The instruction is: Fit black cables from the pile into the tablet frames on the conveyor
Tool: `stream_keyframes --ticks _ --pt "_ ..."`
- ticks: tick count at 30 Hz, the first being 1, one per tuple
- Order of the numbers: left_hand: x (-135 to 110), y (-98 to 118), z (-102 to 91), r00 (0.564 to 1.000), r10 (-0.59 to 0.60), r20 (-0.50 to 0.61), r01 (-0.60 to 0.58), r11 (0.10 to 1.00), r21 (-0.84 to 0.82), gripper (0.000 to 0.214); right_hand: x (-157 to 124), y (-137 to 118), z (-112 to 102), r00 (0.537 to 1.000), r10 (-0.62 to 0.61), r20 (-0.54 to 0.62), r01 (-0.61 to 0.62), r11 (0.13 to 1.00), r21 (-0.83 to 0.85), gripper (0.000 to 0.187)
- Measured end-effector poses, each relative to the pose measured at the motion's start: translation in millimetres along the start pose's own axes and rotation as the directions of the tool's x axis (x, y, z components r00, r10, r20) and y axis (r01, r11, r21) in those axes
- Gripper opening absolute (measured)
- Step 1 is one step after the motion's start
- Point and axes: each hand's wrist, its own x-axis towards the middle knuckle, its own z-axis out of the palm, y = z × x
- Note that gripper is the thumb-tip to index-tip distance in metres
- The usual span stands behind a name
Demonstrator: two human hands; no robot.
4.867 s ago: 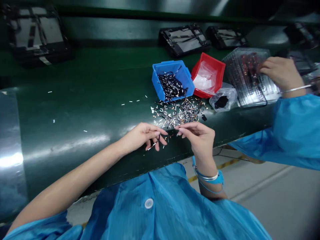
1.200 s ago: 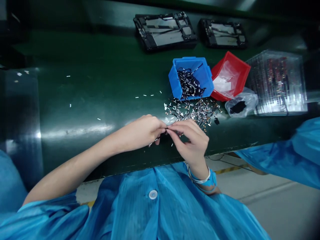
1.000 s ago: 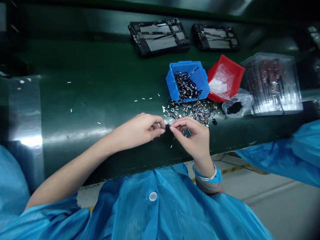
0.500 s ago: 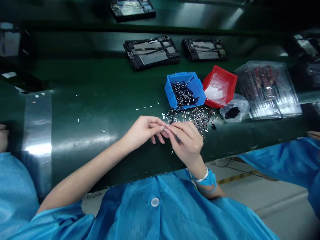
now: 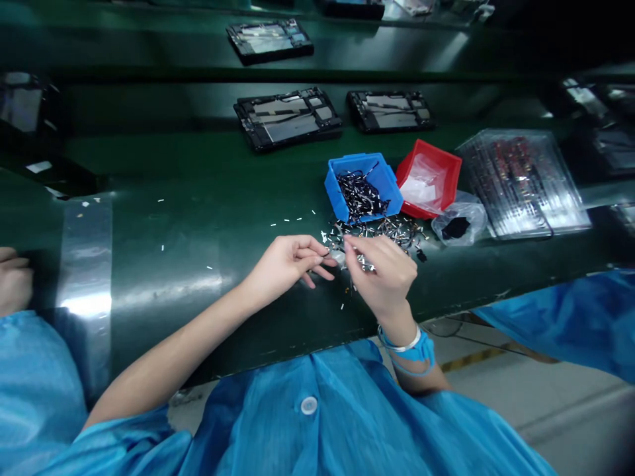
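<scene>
The left hand and right hand curl near each other, grips too small to tell, by loose small parts just beyond, seemingly mid-handling, calling next for precise fingertips.

The small parts look partly shiny, the blue bin plastic, the bench glossy.

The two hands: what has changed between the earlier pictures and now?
Half a second ago the left hand and right hand met; now a gap shows between them, the right one having moved to the right. Whether anything was let go, I cannot tell. The co-worker's hand seen first at the clear trays is gone. Blue bin and red bin stayed in place.
</scene>
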Motion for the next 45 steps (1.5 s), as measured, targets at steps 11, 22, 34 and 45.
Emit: stream_keyframes --ticks 11,22,34,45 --pt "-7.4 4.4 3.5 0.993 0.118 -0.003 -0.118 0.991 -0.064 0.053 3.9 -18.5 5.3 0.992 -0.071 0.109 0.062 0.995 0.084 0.014" --pt "-11.9 3.6 5.9 0.991 0.125 0.056 -0.125 0.992 0.001 0.065 8.1 -13.3 -4.9 0.986 -0.153 0.066 0.155 0.987 -0.033 0.018" --pt "0.9 9.4 -20.9 0.986 0.017 0.165 -0.010 0.999 -0.042 0.086 17.1 14.7 12.7 0.940 -0.313 0.138 0.298 0.947 0.116 0.018" --pt "39.2 27.9 -107.8 0.862 0.406 -0.305 -0.170 0.797 0.580 0.066 10.9 19.6 16.3 0.984 -0.163 0.076 0.135 0.949 0.285 0.021"
